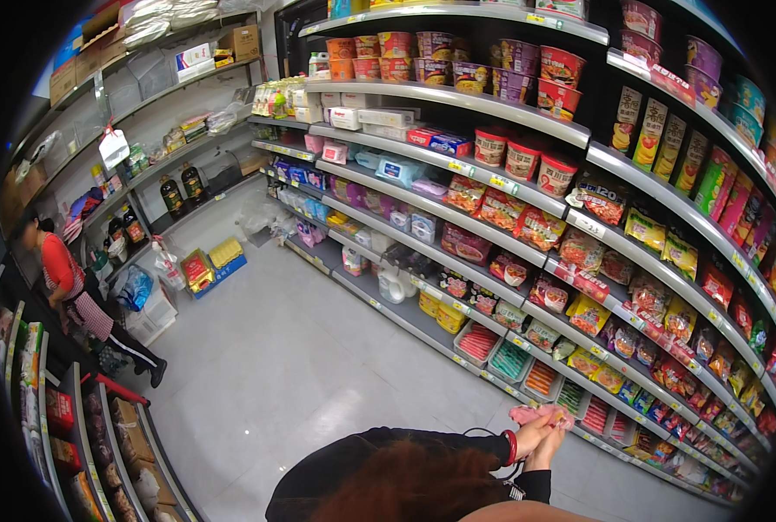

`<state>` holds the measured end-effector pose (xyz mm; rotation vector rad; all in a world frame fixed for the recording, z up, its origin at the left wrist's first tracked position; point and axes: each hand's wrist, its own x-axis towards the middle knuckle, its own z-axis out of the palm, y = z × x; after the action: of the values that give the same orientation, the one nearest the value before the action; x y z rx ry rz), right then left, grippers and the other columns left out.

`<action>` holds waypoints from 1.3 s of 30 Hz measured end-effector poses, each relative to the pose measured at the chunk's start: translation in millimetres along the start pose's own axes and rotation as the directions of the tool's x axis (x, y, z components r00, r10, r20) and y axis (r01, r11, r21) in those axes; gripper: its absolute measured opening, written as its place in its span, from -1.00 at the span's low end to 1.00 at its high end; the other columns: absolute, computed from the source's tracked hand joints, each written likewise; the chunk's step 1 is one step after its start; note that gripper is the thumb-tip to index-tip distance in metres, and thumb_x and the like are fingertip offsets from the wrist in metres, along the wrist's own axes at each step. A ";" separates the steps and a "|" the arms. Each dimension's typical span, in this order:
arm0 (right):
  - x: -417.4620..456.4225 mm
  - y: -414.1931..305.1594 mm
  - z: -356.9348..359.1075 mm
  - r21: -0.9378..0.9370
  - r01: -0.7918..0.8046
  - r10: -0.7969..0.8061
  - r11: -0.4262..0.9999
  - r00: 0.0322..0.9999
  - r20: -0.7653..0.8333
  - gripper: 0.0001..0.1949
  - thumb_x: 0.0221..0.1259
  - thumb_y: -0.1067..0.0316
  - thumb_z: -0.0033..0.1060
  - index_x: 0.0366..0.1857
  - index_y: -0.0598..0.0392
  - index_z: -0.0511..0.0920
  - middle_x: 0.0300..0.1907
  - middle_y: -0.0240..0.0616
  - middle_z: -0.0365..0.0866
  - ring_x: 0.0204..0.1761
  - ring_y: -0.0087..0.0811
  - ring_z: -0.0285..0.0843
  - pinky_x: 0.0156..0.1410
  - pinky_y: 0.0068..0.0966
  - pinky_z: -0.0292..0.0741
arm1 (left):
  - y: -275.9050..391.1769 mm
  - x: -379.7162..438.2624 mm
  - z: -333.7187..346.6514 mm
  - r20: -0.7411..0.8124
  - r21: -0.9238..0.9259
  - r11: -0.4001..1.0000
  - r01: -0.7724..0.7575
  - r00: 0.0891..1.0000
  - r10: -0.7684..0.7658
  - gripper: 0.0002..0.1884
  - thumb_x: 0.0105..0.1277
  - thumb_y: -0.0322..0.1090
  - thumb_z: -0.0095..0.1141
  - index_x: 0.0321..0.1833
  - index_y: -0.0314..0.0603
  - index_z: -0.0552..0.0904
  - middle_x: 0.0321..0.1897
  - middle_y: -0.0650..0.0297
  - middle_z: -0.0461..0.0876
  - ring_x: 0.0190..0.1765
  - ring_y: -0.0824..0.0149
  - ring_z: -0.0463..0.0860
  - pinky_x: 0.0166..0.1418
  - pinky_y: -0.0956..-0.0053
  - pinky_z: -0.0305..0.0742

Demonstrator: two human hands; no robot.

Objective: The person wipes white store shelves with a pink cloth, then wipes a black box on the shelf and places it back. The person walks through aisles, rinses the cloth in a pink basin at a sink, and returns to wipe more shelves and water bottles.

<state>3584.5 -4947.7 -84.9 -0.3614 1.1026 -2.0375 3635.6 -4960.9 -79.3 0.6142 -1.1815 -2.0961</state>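
Near the lower shelves, my left hand point(527, 438), with a red bangle at the wrist, holds a crumpled pink cloth point(523, 414). My right hand point(545, 445) is pressed against it, its fingers closed on the same cloth. Both hands overlap, so some fingers are hidden. The black sleeves point(456, 445) reach in from below, and reddish-brown hair covers part of the bottom of the view. Just beyond the hands, trays of packets point(540, 380) in orange, green and pink wrapping stand on the bottom shelf.
Long shelves point(420, 280) hold instant noodle tubs point(490, 145), snack bags and tissue packs. A person point(68, 277) in a red top and checked apron stands at the far left. Cartons point(215, 266) and a white box point(150, 320) sit on the grey tiled floor point(283, 339). More shelving point(101, 457) runs along the lower left.
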 end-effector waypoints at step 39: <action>175.0 -476.3 -578.4 0.333 0.692 -0.359 0.640 0.653 -0.667 -0.59 0.30 -0.09 -0.31 -0.19 -0.01 0.49 -0.31 -0.41 0.57 -0.29 -0.53 0.53 -0.15 -0.43 0.55 | -278.1 329.5 677.2 0.754 0.273 0.829 0.488 0.426 -0.500 -0.53 0.26 -0.44 -0.02 0.25 -0.13 0.25 0.15 0.24 0.32 0.12 0.35 0.40 0.10 0.38 0.38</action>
<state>2905.8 -4586.2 -58.4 0.2694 0.6361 -3.0482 2875.7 -4708.7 -20.2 -0.0952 -1.6251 -3.0661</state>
